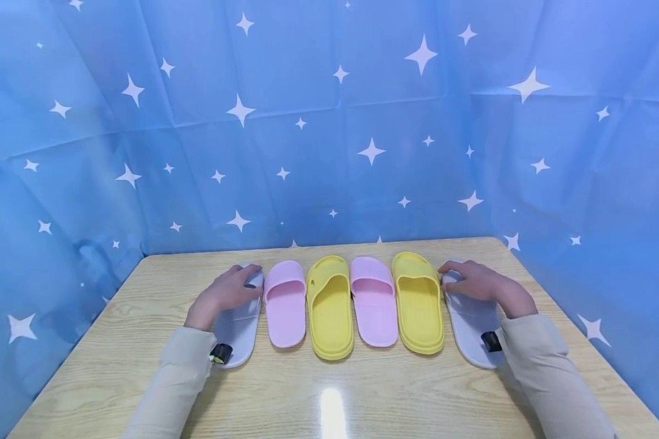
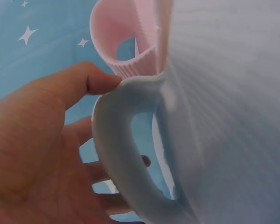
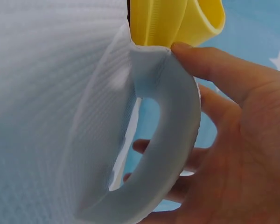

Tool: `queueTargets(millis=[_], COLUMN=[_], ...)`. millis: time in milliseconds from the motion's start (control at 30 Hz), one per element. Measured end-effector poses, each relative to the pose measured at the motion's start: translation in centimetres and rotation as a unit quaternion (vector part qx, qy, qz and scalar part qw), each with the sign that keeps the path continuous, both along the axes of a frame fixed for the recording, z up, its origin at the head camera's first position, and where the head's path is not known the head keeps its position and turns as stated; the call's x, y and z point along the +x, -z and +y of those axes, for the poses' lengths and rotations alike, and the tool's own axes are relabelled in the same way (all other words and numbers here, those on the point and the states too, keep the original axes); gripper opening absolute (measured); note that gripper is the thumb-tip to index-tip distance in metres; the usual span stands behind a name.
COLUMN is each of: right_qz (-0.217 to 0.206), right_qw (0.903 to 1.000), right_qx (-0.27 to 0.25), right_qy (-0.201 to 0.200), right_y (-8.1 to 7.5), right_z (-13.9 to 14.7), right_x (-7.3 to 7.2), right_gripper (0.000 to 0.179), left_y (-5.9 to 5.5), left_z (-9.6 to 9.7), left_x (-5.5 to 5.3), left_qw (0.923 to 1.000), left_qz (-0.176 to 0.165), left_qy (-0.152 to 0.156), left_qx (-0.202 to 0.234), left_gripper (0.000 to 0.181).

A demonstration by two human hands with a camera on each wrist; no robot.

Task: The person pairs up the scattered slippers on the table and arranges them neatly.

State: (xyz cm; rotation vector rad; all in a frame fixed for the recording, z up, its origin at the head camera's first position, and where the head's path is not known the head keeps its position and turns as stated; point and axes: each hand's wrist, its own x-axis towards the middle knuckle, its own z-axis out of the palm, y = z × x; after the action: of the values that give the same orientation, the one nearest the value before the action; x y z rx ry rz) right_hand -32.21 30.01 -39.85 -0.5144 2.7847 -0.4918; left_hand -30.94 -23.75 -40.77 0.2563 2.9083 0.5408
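Observation:
Two pale grey-white slippers lie at the ends of a row, the left slipper (image 1: pixel 240 332) and the right slipper (image 1: pixel 469 323). My left hand (image 1: pixel 227 289) is over the left one's strap (image 2: pixel 109 126), holding it with the thumb at one edge and the fingers on the far side. At the other end, my right hand (image 1: pixel 480 281) holds the strap (image 3: pixel 179 112) of the right slipper likewise, thumb on its near corner. Fingertips show through each strap's opening. Both slippers rest toes away on the table; their fronts are partly hidden by my hands.
Between them stand a pink slipper (image 1: pixel 287 314), a yellow slipper (image 1: pixel 332 317), another pink slipper (image 1: pixel 375 311) and another yellow slipper (image 1: pixel 420 311), side by side on the wooden table (image 1: pixel 285 396). A blue star-patterned curtain (image 1: pixel 318 152) surrounds the table's back and sides.

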Motion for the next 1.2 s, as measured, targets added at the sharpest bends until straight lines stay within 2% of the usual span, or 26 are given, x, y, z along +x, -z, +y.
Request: queueTargets(millis=[167,333,533,667,867,1200], right_qz=[-0.022,-0.056,-0.097,-0.098,-0.075,-0.018], right_qw=[0.9995,0.9973,0.9897,0.9867,0.9901,0.9983], right_qx=[0.014,0.019,0.025,0.029,0.023,0.011], right_qy=[0.018,0.043,0.103,0.126,0.117,0.055], right_y=[-0.2,-0.4,-0.5,-0.3,0.3,0.8], right_z=[0.4,1.0,0.6,0.4,0.4,0.5], right_x=[0.5,1.1,1.5,1.4,1.0,0.4], right_gripper=[0.072,0.081,0.106,0.117,0.112,0.104], left_y=[-0.4,-0.6,-0.7,-0.6,-0.5,-0.3], left_z=[-0.3,-0.2,0.3,0.3,0.3,0.3], left_x=[0.4,0.6,1.2,1.4,1.4,1.0], left_qw=[0.9992,0.9981,0.9939,0.9929,0.9939,0.9975], left_qz=[-0.038,-0.059,-0.101,-0.106,-0.098,-0.060], left_qy=[0.001,0.001,-0.043,-0.054,-0.048,-0.032], left_qx=[0.014,0.020,0.007,-0.001,-0.015,-0.019], left_gripper=[0.071,0.073,0.091,0.098,0.094,0.088])
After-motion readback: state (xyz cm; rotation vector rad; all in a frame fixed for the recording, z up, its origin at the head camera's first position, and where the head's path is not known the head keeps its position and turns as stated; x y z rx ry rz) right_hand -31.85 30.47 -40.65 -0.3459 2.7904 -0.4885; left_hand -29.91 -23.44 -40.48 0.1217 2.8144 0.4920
